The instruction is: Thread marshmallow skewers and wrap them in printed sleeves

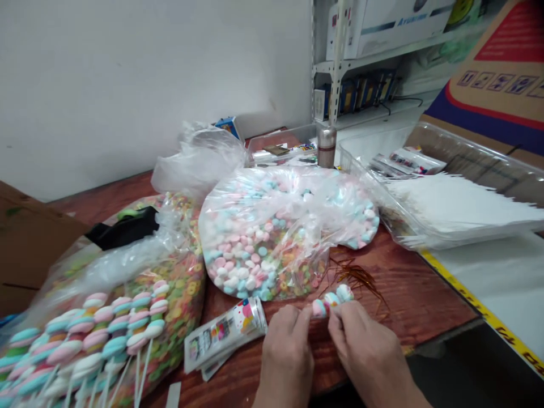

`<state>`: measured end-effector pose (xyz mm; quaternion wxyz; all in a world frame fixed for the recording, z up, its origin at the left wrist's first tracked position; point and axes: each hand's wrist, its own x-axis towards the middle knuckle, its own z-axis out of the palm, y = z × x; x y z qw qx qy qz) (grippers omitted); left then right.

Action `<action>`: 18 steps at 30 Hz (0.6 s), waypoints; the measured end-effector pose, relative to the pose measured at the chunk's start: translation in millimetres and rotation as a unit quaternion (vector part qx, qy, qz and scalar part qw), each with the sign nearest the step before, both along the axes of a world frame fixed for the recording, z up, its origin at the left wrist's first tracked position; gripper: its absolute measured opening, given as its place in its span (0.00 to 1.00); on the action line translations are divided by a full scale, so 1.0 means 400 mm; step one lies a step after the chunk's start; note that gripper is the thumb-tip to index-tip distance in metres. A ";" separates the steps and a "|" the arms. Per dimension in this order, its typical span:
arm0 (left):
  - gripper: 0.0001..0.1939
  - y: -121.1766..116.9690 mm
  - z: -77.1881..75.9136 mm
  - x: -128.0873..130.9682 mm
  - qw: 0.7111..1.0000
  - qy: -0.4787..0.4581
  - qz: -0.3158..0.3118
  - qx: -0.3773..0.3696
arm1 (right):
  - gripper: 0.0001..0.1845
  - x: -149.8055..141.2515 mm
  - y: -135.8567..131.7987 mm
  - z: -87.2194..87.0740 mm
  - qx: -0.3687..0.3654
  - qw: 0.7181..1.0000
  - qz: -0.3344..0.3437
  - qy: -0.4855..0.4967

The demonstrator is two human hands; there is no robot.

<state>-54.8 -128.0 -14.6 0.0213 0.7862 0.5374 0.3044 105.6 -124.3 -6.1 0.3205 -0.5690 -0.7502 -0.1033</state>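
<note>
Grip [365, 340] on marshmallow skewer [332, 300], packets [223, 334] beside, bags [255, 243] behind

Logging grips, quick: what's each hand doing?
Left hand: curled at one end of the marshmallow row; grip hidden.
Right hand: closed on the marshmallow row.

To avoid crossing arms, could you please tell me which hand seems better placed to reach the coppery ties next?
Probably the right hand: the coppery ties lie just beyond it, while the left hand is farther off, nearer the printed pouches.
</note>
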 end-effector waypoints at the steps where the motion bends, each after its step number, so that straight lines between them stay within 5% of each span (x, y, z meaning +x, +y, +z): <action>1: 0.13 0.007 -0.001 0.011 1.000 -0.004 0.003 0.019 | 0.16 -0.020 0.000 0.001 0.005 1.000 0.011 0.009; 4: 0.09 0.022 0.001 0.031 0.997 -0.028 0.010 0.065 | 0.17 -0.058 0.002 -0.007 0.008 0.999 0.029 0.029; 8: 0.17 0.023 0.000 0.026 0.995 -0.045 -0.014 0.091 | 0.16 -0.062 0.004 -0.017 0.007 0.998 0.046 0.035; 13: 0.15 0.023 0.011 0.024 0.983 -0.172 -0.018 -0.058 | 0.12 -0.057 0.003 -0.028 -0.046 0.994 0.065 0.079; 15: 0.09 0.030 0.021 0.039 0.927 -0.322 0.030 -0.189 | 0.10 -0.060 0.005 -0.037 -0.083 0.984 0.071 0.141; 18: 0.05 0.045 0.029 0.071 0.721 -0.592 0.091 -0.349 | 0.09 -0.065 0.018 -0.050 -0.187 0.928 0.078 0.314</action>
